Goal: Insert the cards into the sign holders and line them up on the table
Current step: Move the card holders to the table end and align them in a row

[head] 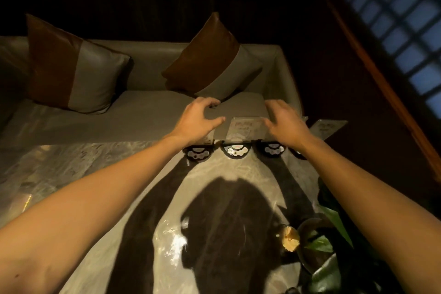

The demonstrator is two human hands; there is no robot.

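No text legible anywhere. Middle sign holder, centre of frame, has a card w/ faint reddish print, too blurred to read. Far-right sign holder, right of centre, shows similar marks, perhaps characters, unreadable. Round dark bases below carry pale shapes, no readable labels or nos.

A dim restaurant or lounge booth; a cushioned bench with two-tone pillows faces a marble desk; dark wood panelling, a lattice window.
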